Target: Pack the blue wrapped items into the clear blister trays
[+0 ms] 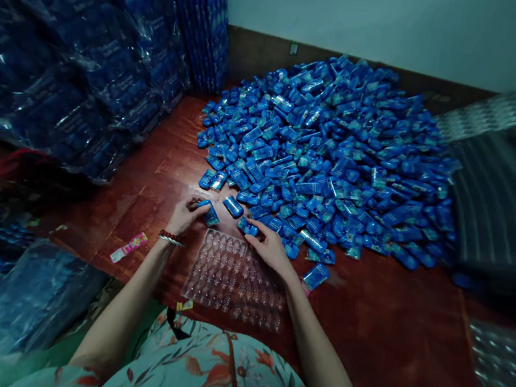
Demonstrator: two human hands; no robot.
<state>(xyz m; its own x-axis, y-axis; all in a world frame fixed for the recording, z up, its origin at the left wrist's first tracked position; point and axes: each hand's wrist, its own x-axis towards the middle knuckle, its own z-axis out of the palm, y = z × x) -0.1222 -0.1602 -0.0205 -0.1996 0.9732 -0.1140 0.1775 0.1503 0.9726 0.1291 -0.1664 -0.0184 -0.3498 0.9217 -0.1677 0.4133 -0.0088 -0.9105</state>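
Note:
My left hand (pixel 187 214) is closed on a small blue packet (pixel 210 214) just beyond a clear plastic tray (pixel 230 271). Between my two hands another blue packet (pixel 233 207) lies loose on the red-brown table. My right hand (pixel 267 242) has its thumb and fingers round a third blue packet (pixel 248 226) at the near edge of a big heap of such packets (pixel 328 145). The clear tray, with rows of moulded hollows, lies in front of my body between my forearms. Print on the packets is too small to read.
Wrapped stacks of blue packs (pixel 82 55) rise at the left. More clear trays (pixel 503 370) lie at the right edge, and a dark striped stack (pixel 509 197) stands beside the heap. A pink and yellow strip (pixel 129 247) lies on the table (pixel 386 332) at left.

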